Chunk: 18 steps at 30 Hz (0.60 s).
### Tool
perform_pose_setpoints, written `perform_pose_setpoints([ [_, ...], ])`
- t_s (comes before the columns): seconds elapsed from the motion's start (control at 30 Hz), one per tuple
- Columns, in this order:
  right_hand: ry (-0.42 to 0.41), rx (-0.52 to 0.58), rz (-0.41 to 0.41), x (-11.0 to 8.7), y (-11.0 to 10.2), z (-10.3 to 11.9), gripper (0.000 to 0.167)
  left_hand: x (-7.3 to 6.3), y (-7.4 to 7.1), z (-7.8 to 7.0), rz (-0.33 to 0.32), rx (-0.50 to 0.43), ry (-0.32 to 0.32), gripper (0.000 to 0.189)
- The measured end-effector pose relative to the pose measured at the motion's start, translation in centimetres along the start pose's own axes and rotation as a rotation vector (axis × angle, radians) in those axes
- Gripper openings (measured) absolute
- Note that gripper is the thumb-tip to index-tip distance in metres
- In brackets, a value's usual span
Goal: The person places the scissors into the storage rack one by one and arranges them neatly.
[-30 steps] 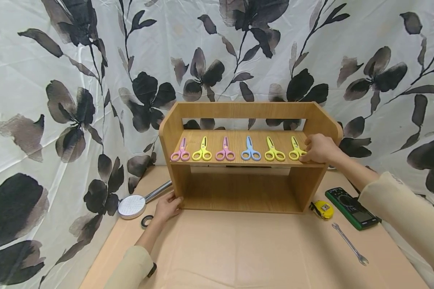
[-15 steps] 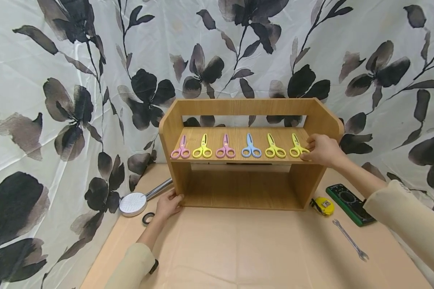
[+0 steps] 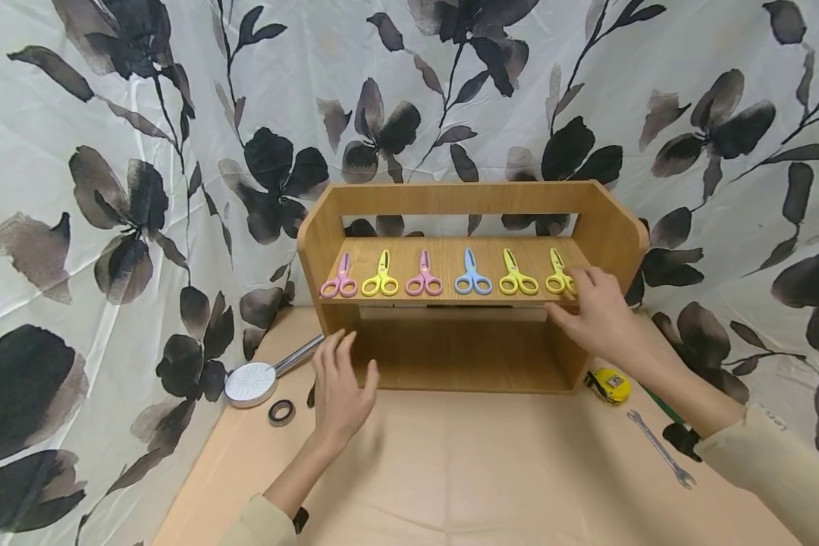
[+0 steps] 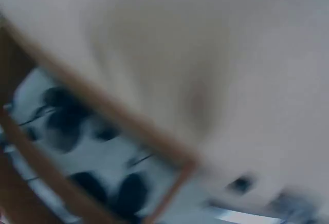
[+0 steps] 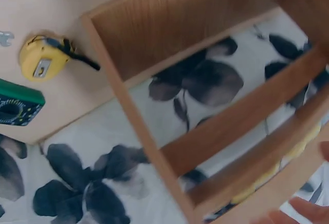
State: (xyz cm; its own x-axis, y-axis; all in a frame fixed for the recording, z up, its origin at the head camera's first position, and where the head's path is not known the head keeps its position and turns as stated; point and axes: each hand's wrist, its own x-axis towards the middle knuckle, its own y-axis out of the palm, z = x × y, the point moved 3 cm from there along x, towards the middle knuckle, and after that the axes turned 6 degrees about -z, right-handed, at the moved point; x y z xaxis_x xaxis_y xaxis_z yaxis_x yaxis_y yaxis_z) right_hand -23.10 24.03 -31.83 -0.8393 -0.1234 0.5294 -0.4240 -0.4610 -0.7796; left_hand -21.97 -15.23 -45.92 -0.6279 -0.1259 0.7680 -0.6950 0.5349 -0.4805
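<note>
A wooden two-level shelf (image 3: 471, 199) stands on the table. Along its upper board lie several small scissors: pink scissors (image 3: 339, 284) at the left end, blue scissors (image 3: 473, 282) near the middle, yellow scissors (image 3: 557, 265) at the right end. My right hand (image 3: 600, 322) is in front of the board's right end, fingers relaxed and apart, overlapping the handles of those yellow scissors. In the right wrist view, its fingertips (image 5: 303, 211) show at the lower right. My left hand (image 3: 341, 390), fingers spread, hangs before the shelf's lower left corner. The left wrist view is blurred.
Left of the shelf lie a shower head (image 3: 251, 384) and a black ring-shaped roll (image 3: 282, 412). On the right are a yellow tape measure (image 3: 609, 385), a wrench (image 3: 662, 449) and a green multimeter (image 5: 15, 103), mostly behind my forearm in the head view. A floral cloth (image 3: 246, 91) hangs behind.
My left hand has let go of the shelf's lower left corner and come up and right. The right hand has drawn back from the rightmost yellow scissors, slightly toward me. The scissors stay in place.
</note>
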Motion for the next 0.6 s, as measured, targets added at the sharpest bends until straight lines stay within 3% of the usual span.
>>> perform_pose_setpoints([
  [0.07,-0.096,-0.053,-0.062,-1.1,0.9,0.8,0.074,1.6,-0.3,-2.7,0.041,0.019,0.166,0.061],
  [0.17,-0.201,-0.141,-0.119,-2.0,2.3,1.9,0.084,4.7,-0.3,-5.7,0.174,0.109,0.266,0.070],
  [0.27,-0.235,-0.190,-0.146,-2.0,3.4,2.6,0.093,7.6,0.0,-7.0,0.291,0.236,0.281,0.078],
  [0.37,-0.215,-0.206,-0.163,-1.4,4.1,2.9,0.100,9.6,0.5,-7.2,0.347,0.327,0.282,0.081],
  [0.47,-0.182,-0.201,-0.158,-0.9,4.5,2.8,0.105,10.5,1.0,-6.7,0.369,0.366,0.278,0.081],
  [0.6,-0.147,-0.200,-0.118,-0.8,4.9,2.5,0.106,10.6,1.4,-6.3,0.378,0.373,0.279,0.081],
])
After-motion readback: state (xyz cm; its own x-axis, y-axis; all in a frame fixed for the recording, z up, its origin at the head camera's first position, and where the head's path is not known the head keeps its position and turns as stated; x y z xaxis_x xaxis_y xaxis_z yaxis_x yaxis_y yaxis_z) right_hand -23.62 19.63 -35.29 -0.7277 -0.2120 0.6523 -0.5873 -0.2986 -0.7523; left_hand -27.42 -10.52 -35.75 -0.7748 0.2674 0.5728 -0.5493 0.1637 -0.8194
